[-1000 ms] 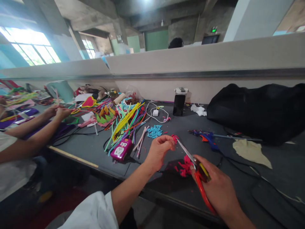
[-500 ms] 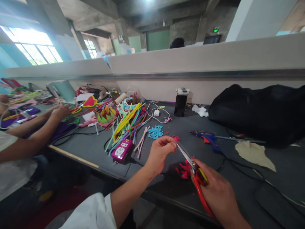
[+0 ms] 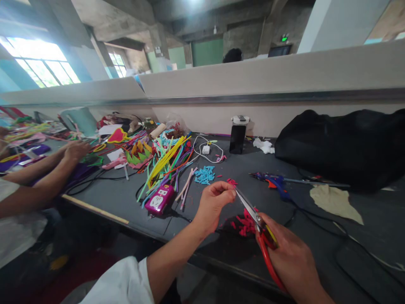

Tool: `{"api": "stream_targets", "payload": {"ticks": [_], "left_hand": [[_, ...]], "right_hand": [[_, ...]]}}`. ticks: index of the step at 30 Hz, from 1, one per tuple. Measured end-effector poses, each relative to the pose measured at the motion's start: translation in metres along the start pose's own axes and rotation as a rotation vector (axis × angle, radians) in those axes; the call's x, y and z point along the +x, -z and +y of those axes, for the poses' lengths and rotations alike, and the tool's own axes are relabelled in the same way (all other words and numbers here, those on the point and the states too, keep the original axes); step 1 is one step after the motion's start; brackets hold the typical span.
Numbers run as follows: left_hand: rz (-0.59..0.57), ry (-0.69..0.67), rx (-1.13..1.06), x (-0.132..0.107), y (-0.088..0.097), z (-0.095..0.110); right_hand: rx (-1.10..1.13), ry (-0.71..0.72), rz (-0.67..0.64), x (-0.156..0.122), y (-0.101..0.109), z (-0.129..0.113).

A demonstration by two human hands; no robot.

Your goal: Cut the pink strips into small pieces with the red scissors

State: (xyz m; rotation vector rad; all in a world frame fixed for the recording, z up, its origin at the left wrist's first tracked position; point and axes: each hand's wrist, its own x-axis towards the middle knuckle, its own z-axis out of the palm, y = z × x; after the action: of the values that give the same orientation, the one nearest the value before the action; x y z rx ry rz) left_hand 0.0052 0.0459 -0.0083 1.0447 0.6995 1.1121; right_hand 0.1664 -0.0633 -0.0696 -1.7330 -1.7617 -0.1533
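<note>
My right hand (image 3: 286, 249) is closed round the red handles of a pair of scissors (image 3: 251, 209), whose blades point up and left. The blade tips meet the fingertips of my left hand (image 3: 217, 202), pinched together; whatever lies between them is too small to make out. Below the blades is a heap of short red pieces (image 3: 245, 223). A few more red bits (image 3: 232, 182) lie just beyond my left hand. A pile of short blue pieces (image 3: 205, 174) sits farther back, beside some loose pale pink stems (image 3: 186, 188).
A purple power socket (image 3: 160, 199) and a bundle of coloured pipe cleaners (image 3: 166, 162) lie to the left. On the right are a blue glue gun (image 3: 276, 184), a beige cloth scrap (image 3: 336, 203) and a black bag (image 3: 341, 147). A co-worker's hands (image 3: 74, 152) are at far left.
The whole view has shifted slightly. Both hands keep nearly the same pose, with the scissors' tips still at the left fingertips.
</note>
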Motion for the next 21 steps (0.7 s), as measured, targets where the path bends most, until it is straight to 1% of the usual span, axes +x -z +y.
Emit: {"api": "stream_targets", "payload": {"ticks": [3, 9, 15, 18, 21], "left_hand": [[0.011, 0.004, -0.007, 0.0000, 0.0000, 0.0006], [0.010, -0.010, -0.012, 0.0005, 0.0008, 0.0024], [-0.005, -0.023, -0.011, 0.0003, 0.0020, 0.0048], [-0.043, 0.000, -0.017, 0.0004, 0.0022, 0.0050], [-0.124, 0.064, 0.010, -0.0005, 0.0012, 0.0029]], "right_hand": [[-0.008, 0.004, -0.003, -0.0003, -0.0010, 0.0009], [-0.055, 0.056, 0.039, 0.0004, -0.0015, 0.0016], [-0.042, 0.041, 0.032, 0.0024, 0.0012, -0.0009], [-0.037, -0.001, 0.048, 0.0036, 0.0034, -0.0002], [-0.003, -0.026, 0.075, 0.0057, 0.0071, 0.0009]]}}
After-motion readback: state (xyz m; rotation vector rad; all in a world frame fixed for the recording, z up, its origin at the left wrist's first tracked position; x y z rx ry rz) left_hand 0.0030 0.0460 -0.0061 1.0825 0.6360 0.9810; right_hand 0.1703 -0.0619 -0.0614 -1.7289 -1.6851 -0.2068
